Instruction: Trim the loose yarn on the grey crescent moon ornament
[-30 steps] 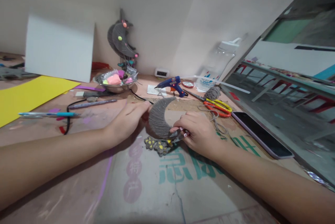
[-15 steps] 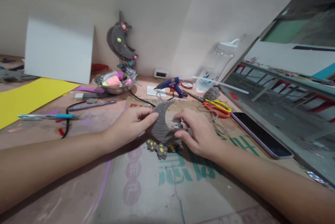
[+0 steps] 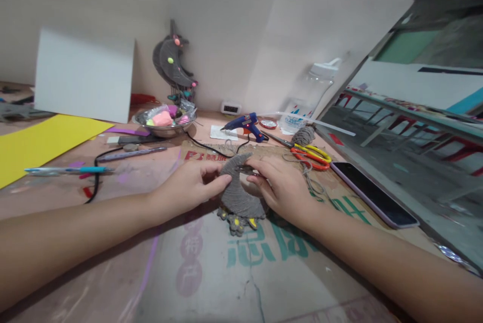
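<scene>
A crescent moon wrapped in grey yarn (image 3: 241, 199) stands upright, slightly tilted, above the cardboard. Small grey flower shapes with yellow dots (image 3: 236, 225) hang at its lower edge. My left hand (image 3: 196, 184) grips the moon's left side, thumb in front and fingers behind. My right hand (image 3: 281, 182) is closed at the inner curve near the upper tip. Its thumb and forefinger pinch a small dark piece there, mostly hidden by the fingers. The moon's lower right tip lies by the right palm.
Behind the hands lie a blue glue gun (image 3: 241, 123), scissors (image 3: 311, 156) and a yarn ball (image 3: 303, 135). A metal bowl (image 3: 166, 128) holds coloured clay. A phone (image 3: 373, 194) lies right; a pen (image 3: 70, 170) and yellow sheet (image 3: 49, 137) lie left. Another moon ornament (image 3: 174, 64) leans behind.
My right hand has moved up and left from the moon's lower right tip to its inner curve near the upper tip. The moon has turned and sunk slightly in my left hand.
</scene>
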A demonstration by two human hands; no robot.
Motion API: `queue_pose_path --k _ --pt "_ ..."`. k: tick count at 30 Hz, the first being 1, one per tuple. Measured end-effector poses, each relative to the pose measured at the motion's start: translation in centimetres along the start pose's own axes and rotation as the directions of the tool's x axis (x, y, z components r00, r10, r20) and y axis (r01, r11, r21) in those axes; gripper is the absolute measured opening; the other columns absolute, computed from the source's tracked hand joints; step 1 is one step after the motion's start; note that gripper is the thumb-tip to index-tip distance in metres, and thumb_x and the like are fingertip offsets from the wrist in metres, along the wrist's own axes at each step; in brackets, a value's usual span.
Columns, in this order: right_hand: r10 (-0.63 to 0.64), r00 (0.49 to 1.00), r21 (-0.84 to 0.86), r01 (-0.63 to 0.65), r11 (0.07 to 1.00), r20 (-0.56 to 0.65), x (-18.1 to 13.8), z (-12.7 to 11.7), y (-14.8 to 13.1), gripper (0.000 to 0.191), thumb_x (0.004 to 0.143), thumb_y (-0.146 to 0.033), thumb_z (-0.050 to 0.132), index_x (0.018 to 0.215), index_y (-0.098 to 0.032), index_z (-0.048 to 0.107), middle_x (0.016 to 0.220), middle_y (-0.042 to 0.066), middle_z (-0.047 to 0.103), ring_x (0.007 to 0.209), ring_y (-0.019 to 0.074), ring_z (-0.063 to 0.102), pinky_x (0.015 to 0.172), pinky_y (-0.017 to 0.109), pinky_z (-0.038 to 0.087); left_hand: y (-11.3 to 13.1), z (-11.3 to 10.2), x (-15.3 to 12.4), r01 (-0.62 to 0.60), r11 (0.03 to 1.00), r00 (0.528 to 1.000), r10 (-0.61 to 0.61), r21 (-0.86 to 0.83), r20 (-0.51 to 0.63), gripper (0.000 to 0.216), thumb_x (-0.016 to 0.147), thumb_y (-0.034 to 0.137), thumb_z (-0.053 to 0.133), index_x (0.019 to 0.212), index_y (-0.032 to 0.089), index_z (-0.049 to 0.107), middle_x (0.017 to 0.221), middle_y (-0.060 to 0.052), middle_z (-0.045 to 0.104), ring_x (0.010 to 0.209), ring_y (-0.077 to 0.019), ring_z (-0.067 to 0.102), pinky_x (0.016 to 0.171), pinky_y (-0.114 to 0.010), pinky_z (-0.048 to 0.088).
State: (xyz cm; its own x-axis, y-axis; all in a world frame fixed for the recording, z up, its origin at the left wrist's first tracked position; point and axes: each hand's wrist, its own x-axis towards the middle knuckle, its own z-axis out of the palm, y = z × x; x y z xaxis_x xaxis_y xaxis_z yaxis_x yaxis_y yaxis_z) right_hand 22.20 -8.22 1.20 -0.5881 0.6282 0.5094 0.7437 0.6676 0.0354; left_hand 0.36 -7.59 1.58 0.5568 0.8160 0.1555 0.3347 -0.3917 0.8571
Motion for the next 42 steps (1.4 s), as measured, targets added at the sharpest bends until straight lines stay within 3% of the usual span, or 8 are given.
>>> queue_pose_path --k 6,12,30,42 --pt "0.022 1.0 0.054 -0.022 0.998 0.006 0.19 0.11 0.1 0.022 0.091 -0.027 0.045 0.107 -0.017 0.056 0.077 0.004 0.058 0.074 0.0184 0.052 0.064 0.028 0.037 -0.17 0.07 -0.02 -0.029 1.0 1.0 0.029 -0.004 0.006 0.021 0.085 0.026 0.046 0.073 0.015 0.06 0.059 0.005 0.053 0.054 -0.0078 0.046 0.048 -0.017 0.033" --pt "0.041 0.999 0.125 -0.039 0.991 -0.011 -0.06 0.1 0.19 0.022 0.092 -0.028 0.042 0.104 -0.017 0.057 0.079 0.004 0.059 0.074 0.0176 0.052 0.065 0.028 0.038 -0.24 -0.01 0.12 0.037 0.998 0.999 -0.035 -0.043 0.026 0.021 0.086 0.027 0.045 0.073 0.015 0.057 0.061 0.004 0.053 0.056 -0.0089 0.048 0.05 -0.017 0.034" --pt "-0.004 0.998 0.055 0.0 0.998 0.058 0.16 0.16 -0.16 0.021 0.092 -0.028 0.042 0.103 -0.016 0.056 0.081 0.006 0.061 0.077 0.0194 0.052 0.066 0.029 0.037 -0.46 0.16 0.0 -0.065 0.997 0.998 0.064 0.049 0.023 0.025 0.085 0.027 0.044 0.068 0.016 0.059 0.059 0.005 0.052 0.054 -0.0086 0.046 0.051 -0.017 0.035" --pt "-0.029 0.999 0.042 0.028 0.999 0.022 0.08 0.43 0.12 0.02 0.092 -0.026 0.042 0.102 -0.016 0.057 0.077 0.005 0.06 0.073 0.0189 0.052 0.064 0.029 0.038 -0.55 0.11 0.08 -0.039 0.998 0.998 0.041 -0.043 0.053 0.023 0.086 0.026 0.044 0.072 0.015 0.059 0.061 0.003 0.053 0.055 -0.0091 0.047 0.05 -0.018 0.034"
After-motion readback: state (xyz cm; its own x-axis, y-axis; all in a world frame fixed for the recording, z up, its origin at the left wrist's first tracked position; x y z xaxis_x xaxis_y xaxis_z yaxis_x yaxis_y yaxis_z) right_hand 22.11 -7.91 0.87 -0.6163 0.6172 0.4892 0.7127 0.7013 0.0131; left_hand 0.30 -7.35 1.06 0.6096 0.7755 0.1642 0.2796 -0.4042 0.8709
